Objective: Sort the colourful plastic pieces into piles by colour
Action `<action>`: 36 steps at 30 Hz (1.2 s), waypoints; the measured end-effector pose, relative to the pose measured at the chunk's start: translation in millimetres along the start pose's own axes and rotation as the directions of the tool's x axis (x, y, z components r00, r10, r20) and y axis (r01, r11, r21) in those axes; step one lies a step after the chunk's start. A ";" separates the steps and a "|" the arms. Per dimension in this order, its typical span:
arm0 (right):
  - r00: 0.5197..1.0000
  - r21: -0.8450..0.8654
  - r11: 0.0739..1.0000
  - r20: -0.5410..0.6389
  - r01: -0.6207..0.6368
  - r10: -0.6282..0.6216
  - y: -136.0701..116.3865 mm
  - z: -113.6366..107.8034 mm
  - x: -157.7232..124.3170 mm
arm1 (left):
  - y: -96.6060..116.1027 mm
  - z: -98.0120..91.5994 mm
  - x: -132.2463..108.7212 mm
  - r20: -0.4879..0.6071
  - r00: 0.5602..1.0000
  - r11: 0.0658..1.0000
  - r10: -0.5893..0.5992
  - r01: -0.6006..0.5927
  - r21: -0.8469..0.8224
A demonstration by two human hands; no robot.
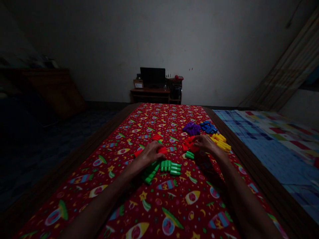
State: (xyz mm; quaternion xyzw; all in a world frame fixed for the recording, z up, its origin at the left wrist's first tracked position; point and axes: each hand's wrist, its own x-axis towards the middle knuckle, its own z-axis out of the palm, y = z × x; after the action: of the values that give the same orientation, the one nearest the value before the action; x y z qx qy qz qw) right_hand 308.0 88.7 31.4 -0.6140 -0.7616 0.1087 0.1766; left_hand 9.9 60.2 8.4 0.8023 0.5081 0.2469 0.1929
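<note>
My left hand (149, 153) is closed, thumb and fingers around red plastic pieces (162, 151) at the middle of the cloth. More red pieces lie just beyond and left of it. Below its wrist and to the right sit several green plastic pieces (166, 165), some lined up side by side. My right hand (206, 143) reaches into a small red pile (189, 143), its fingertips pinched on a red piece. A few green pieces (189, 155) rest just in front of that pile. The small pieces look rounded and elongated; their exact kind is unclear.
Purple pieces (191, 128), blue pieces (208, 127) and yellow pieces (221, 142) lie in heaps around my right hand. A red patterned cloth (159, 205) covers the table. Beyond its far end stands a desk with a monitor (153, 77). A bed (264, 149) is at right.
</note>
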 end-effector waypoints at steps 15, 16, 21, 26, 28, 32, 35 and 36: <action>0.931 0.364 0.866 -0.012 0.343 -0.364 -77.8 11.7 -23.2 | 22.4 -1.6 -0.5 -0.086 0.995 0.941 0.049 -0.075 -0.331; 0.945 0.335 0.886 -0.035 0.319 -0.327 -70.9 8.0 -20.5 | 13.5 -7.0 0.2 -0.103 0.993 0.963 0.060 -0.085 -0.256; 0.992 0.206 0.971 -0.067 0.119 -0.107 -18.2 -23.9 -10.6 | -53.6 -42.1 -2.6 -0.109 0.994 0.997 -0.010 0.019 0.079; 0.991 0.192 0.981 0.118 0.038 -0.061 18.4 -28.3 -8.9 | -74.9 -61.4 -8.1 0.146 0.963 0.968 -0.228 0.208 0.141; 0.985 0.148 0.989 0.172 -0.018 -0.007 21.3 -20.2 -8.0 | -70.4 -61.5 -7.7 0.159 0.960 0.968 -0.229 0.209 0.136; 0.991 0.020 0.996 0.103 -0.086 0.083 18.7 -8.3 -6.1 | -67.9 -60.1 -3.7 0.127 0.963 0.967 -0.237 0.222 0.124; 0.999 -0.078 0.996 -0.016 -0.036 0.035 13.1 -11.1 -5.9 | -69.3 -62.4 0.9 0.023 0.967 0.967 -0.255 0.255 0.024; 0.999 -0.091 0.996 -0.048 -0.016 0.012 8.7 -13.1 -6.2 | -67.6 -62.7 2.5 -0.028 0.965 0.965 -0.261 0.260 -0.034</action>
State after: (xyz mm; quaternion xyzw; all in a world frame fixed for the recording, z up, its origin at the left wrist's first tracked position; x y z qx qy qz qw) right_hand 322.2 83.9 39.2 -0.6291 -0.7570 0.0606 0.1656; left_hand -75.0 93.8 21.4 0.7214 0.6084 0.2401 0.2275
